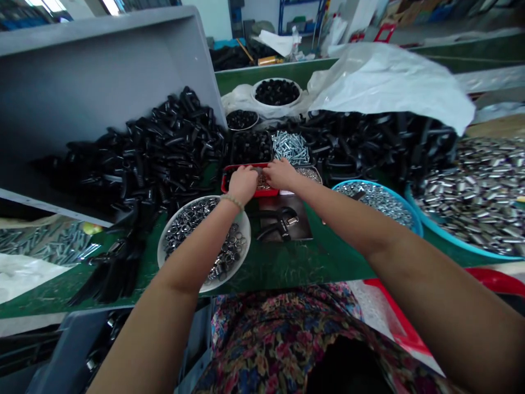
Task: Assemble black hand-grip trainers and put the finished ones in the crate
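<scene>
My left hand (243, 185) is over the red tray (268, 192), its fingers closed around something small and greyish that I cannot make out. Beside it, my right hand (281, 175) has its fingers bent down together at the small copper-coloured parts (261, 183) in that tray. Whatever its fingertips hold is hidden. Just in front of the hands, a black plastic handle assembly with a metal spring (283, 223) lies on a dark flat plate (303, 227). Under my left forearm stands a white bowl (164, 243) of shiny metal rings (184, 224).
A grey crate (123, 65) on its side spills black handles (164, 142) at left. Behind the hands lie silver screws (290, 146). Blue basins (417, 219) of metal parts stand at right, near black parts (377, 142) under white plastic sheeting (389, 76).
</scene>
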A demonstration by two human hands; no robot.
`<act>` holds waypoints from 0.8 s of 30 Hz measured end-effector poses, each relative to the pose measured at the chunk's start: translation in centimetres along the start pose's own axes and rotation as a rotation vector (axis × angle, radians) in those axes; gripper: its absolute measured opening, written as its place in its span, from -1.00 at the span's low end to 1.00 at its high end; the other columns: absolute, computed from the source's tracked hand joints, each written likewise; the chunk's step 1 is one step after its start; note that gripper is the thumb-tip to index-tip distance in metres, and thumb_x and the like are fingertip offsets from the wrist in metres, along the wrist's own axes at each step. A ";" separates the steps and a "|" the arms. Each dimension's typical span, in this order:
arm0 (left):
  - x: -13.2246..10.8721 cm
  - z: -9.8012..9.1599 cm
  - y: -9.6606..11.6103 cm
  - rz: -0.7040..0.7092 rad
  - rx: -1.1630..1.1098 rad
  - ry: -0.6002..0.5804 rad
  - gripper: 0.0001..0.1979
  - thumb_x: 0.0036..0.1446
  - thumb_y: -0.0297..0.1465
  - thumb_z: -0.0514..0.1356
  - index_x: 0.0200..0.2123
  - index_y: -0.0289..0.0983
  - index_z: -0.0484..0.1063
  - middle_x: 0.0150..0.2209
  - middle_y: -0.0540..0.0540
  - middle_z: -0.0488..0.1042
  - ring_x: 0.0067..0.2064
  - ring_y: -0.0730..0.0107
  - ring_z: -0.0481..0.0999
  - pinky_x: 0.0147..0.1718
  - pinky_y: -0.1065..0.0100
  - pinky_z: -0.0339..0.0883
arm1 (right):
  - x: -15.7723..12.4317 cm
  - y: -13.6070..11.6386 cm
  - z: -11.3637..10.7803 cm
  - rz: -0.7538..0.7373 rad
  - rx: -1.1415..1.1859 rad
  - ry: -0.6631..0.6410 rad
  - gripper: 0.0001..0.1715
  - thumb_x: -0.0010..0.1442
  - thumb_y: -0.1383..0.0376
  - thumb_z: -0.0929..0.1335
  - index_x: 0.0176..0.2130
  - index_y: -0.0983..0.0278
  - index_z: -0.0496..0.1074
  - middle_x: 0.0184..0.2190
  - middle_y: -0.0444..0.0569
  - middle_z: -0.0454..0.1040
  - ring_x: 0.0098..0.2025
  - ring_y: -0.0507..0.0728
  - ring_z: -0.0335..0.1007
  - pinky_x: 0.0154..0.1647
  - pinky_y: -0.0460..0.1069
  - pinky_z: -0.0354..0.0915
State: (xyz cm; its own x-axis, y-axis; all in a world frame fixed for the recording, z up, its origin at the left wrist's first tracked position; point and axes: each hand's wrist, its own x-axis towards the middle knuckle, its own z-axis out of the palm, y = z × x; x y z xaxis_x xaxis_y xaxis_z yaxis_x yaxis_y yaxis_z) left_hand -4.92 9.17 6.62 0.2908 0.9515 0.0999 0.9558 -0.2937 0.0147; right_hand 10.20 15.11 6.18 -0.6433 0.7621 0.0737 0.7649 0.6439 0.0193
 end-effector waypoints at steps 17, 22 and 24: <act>3.4 2.8 -2.1 -0.074 -0.486 0.298 -0.77 0.15 -0.55 0.04 -0.14 -0.29 0.39 -0.19 -0.15 0.46 -0.20 0.29 0.48 -0.11 0.30 0.33 | -11.2 0.8 0.9 0.251 0.876 0.060 -0.84 0.18 0.36 0.31 -0.22 0.30 0.45 -0.38 -0.07 0.48 -0.35 0.06 0.39 -0.27 -0.03 0.31; 3.9 3.6 -2.2 -0.069 -0.615 0.320 -0.76 0.05 -0.62 0.07 -0.20 -0.28 0.33 -0.30 -0.10 0.41 -0.24 0.30 0.46 -0.11 0.29 0.34 | -14.4 0.1 2.3 0.418 0.934 -0.038 -0.86 0.21 0.28 0.29 -0.35 0.29 0.37 -0.52 -0.11 0.45 -0.47 0.05 0.40 -0.40 -0.07 0.28; 4.1 3.7 -2.1 -0.089 -0.656 0.342 -0.76 0.06 -0.63 0.06 -0.21 -0.28 0.32 -0.30 -0.10 0.41 -0.23 0.31 0.46 -0.09 0.28 0.33 | -14.3 -0.1 2.6 0.424 0.881 -0.051 -0.87 0.23 0.30 0.28 -0.36 0.28 0.37 -0.50 -0.09 0.49 -0.44 0.06 0.43 -0.38 -0.08 0.28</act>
State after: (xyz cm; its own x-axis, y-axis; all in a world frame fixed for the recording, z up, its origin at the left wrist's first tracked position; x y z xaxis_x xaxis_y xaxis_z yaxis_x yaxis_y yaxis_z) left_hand -5.63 13.99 3.36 0.0812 0.9242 0.3732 0.7221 -0.3126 0.6171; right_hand 19.24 4.38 2.53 -0.3370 0.9308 -0.1413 0.6482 0.1205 -0.7518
